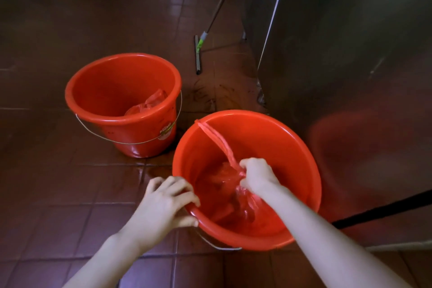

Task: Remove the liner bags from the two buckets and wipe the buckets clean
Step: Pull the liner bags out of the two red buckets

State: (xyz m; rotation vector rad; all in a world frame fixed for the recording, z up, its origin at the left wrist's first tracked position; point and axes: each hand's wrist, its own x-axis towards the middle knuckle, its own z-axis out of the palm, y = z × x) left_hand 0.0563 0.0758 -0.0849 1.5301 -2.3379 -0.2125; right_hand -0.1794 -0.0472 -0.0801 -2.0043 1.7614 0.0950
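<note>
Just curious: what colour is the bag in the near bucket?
The bag is red, like its bucket; head view.

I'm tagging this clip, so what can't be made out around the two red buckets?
Head view:
- Bottom of the near red plastic bucket: covered by its crumpled red liner bag and the right hand.
- Bottom of the far red plastic bucket: hidden behind its front wall.
- Round sticker on that bucket: too blurred to read.
- Long squeegee handle: cut off by the top edge.

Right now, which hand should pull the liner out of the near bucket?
Right. The right hand grips the liner bag inside the near bucket; the left hand grips its rim, probably better used steadying it.
</note>
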